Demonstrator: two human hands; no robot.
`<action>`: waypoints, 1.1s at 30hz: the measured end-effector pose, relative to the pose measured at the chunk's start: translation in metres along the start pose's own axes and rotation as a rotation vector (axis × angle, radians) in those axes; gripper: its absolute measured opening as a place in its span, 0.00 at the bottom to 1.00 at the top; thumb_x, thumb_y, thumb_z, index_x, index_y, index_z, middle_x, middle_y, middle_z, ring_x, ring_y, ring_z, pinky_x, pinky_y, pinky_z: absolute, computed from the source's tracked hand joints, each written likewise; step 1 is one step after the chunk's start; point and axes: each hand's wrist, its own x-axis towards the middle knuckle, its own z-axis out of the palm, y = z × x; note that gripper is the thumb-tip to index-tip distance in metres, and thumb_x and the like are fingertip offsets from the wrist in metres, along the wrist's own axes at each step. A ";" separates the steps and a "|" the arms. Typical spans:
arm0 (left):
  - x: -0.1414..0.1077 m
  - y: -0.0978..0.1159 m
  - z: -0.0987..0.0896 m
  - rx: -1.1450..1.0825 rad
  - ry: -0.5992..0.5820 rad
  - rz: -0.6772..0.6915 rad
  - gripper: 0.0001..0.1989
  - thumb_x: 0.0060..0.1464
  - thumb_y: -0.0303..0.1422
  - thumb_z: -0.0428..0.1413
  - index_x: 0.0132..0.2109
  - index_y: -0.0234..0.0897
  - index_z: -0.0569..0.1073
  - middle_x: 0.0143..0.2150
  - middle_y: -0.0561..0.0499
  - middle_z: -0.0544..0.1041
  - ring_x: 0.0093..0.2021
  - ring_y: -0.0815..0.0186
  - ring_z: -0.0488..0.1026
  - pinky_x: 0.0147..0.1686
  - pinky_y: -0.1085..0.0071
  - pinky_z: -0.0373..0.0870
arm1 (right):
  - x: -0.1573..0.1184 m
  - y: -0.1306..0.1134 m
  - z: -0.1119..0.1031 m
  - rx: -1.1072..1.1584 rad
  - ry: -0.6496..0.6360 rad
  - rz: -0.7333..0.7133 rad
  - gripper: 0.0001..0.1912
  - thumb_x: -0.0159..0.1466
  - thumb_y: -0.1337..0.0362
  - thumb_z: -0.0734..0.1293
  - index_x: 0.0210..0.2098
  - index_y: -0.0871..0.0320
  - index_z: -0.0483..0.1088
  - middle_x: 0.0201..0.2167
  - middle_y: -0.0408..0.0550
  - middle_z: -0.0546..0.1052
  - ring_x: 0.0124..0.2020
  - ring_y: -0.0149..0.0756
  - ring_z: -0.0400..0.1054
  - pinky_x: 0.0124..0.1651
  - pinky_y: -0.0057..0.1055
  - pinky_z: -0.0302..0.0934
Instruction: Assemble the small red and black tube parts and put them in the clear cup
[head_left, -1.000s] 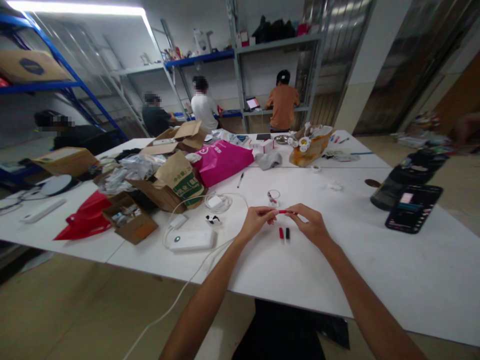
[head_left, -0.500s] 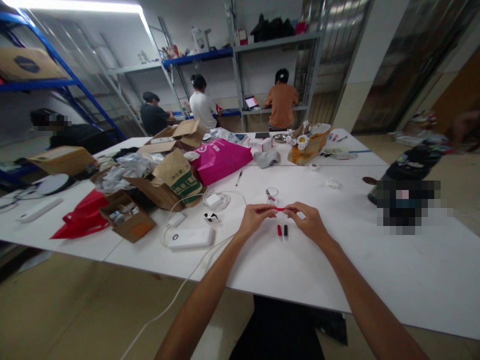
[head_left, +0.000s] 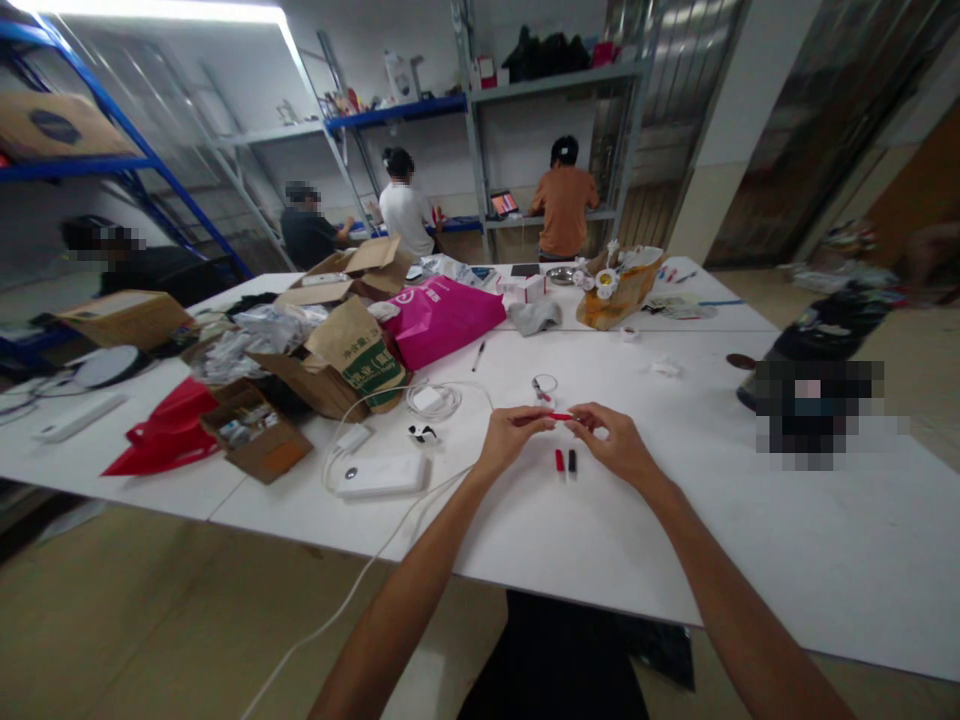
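A big white table [head_left: 750,540] fills most of the space. A bright pink bag [head_left: 450,318] sits toward the back of it. A flat white box [head_left: 384,476] lies to the left of the hands. The left hand [head_left: 511,435] and the right hand [head_left: 615,440] each pinch one end of a thin red stick [head_left: 559,416], just above the table. A small clear cup [head_left: 551,379] stands just behind them. The work looks partly done: the stick is up in the fingers, not yet put down. A short black piece [head_left: 572,461] and a short red piece [head_left: 559,461] already lie side by side, nearer the person.
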 end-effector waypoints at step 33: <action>-0.002 0.004 0.000 -0.034 -0.018 0.076 0.13 0.57 0.41 0.70 0.45 0.38 0.89 0.41 0.44 0.87 0.40 0.58 0.84 0.48 0.62 0.80 | -0.002 0.007 -0.004 0.088 0.033 0.030 0.16 0.67 0.49 0.74 0.46 0.53 0.80 0.42 0.47 0.85 0.42 0.38 0.80 0.48 0.35 0.74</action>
